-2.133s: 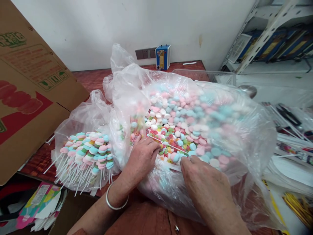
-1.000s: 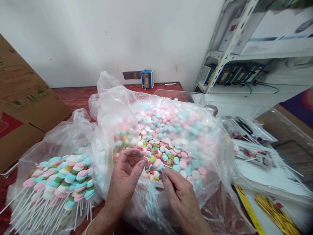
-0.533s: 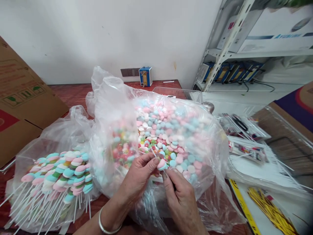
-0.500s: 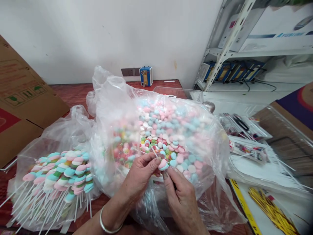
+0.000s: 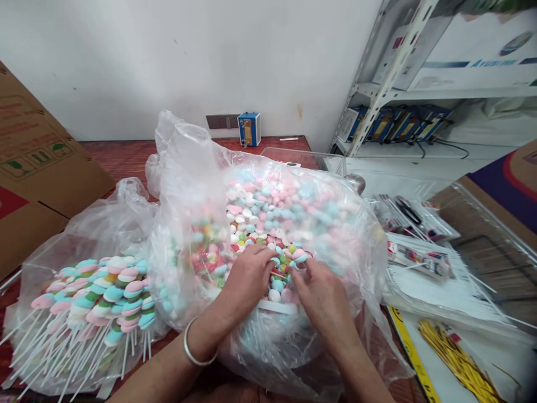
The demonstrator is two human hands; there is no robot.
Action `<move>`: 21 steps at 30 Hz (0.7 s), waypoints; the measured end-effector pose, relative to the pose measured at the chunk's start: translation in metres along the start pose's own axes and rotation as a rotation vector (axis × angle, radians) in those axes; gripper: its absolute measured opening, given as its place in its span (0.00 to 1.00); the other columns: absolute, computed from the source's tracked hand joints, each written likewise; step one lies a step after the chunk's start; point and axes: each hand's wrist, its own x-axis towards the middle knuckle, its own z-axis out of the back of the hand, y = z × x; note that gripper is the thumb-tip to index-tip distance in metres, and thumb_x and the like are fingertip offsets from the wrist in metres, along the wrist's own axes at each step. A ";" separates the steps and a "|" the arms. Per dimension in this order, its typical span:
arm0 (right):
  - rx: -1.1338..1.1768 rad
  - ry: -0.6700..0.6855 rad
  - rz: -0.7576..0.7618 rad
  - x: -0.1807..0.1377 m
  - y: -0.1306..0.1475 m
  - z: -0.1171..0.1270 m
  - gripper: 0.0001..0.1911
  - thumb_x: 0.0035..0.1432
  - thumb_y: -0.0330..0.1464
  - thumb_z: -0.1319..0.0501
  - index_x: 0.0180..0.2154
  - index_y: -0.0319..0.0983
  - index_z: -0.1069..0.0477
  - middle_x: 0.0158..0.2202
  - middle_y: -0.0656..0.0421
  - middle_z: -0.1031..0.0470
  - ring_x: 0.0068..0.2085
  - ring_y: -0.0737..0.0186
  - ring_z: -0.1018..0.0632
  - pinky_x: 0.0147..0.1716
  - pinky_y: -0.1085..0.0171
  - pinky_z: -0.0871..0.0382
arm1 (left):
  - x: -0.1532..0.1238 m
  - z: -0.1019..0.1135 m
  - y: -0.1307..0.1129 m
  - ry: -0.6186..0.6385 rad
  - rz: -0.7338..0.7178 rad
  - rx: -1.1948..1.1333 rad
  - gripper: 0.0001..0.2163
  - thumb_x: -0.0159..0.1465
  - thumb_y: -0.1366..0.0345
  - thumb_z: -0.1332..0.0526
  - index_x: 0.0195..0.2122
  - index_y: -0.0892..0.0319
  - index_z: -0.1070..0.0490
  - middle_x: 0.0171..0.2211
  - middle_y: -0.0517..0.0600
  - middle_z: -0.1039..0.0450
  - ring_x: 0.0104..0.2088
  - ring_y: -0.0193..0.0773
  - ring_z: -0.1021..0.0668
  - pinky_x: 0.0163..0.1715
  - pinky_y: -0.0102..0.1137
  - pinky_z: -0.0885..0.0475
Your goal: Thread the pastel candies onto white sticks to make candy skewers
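Left hand (image 5: 244, 280) and right hand (image 5: 324, 291) have parted since the earlier frame. I see them among loose candies (image 5: 276, 295), centre of the frame; whether either grips one, I cannot tell.

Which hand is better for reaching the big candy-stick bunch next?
Probably the left hand: the candy-stick bunch lies on that side. The right hand is farther away, with the left arm between.

left hand (image 5: 247, 277) with fingertips out of sight, right hand (image 5: 322, 288) with an unclear hold, candies (image 5: 331, 215) blurred through the cloudy bag (image 5: 184, 162), cardboard box (image 5: 46, 173) cut off at left, white carton (image 5: 474, 56) cut off at right
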 end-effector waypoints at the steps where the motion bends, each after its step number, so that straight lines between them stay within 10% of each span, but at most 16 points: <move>1: -0.057 0.018 -0.013 0.002 0.004 -0.002 0.08 0.66 0.35 0.41 0.38 0.37 0.27 0.35 0.54 0.21 0.36 0.58 0.21 0.31 0.65 0.41 | 0.004 -0.003 0.000 0.025 -0.031 0.129 0.10 0.68 0.73 0.44 0.39 0.59 0.23 0.39 0.55 0.23 0.43 0.46 0.24 0.46 0.42 0.28; 7: -0.072 0.042 -0.049 0.007 0.009 -0.009 0.08 0.64 0.31 0.40 0.41 0.35 0.25 0.39 0.48 0.19 0.37 0.56 0.20 0.31 0.65 0.41 | 0.015 -0.015 -0.002 0.119 -0.053 0.527 0.03 0.64 0.71 0.39 0.37 0.59 0.25 0.42 0.57 0.24 0.46 0.54 0.25 0.46 0.49 0.30; 21: 0.532 -0.052 -0.192 0.008 -0.037 -0.016 0.24 0.61 0.44 0.46 0.50 0.39 0.24 0.42 0.52 0.17 0.44 0.48 0.19 0.40 0.60 0.30 | 0.042 -0.013 -0.014 0.158 -0.115 0.281 0.06 0.66 0.72 0.43 0.40 0.58 0.27 0.41 0.53 0.25 0.45 0.45 0.24 0.43 0.35 0.30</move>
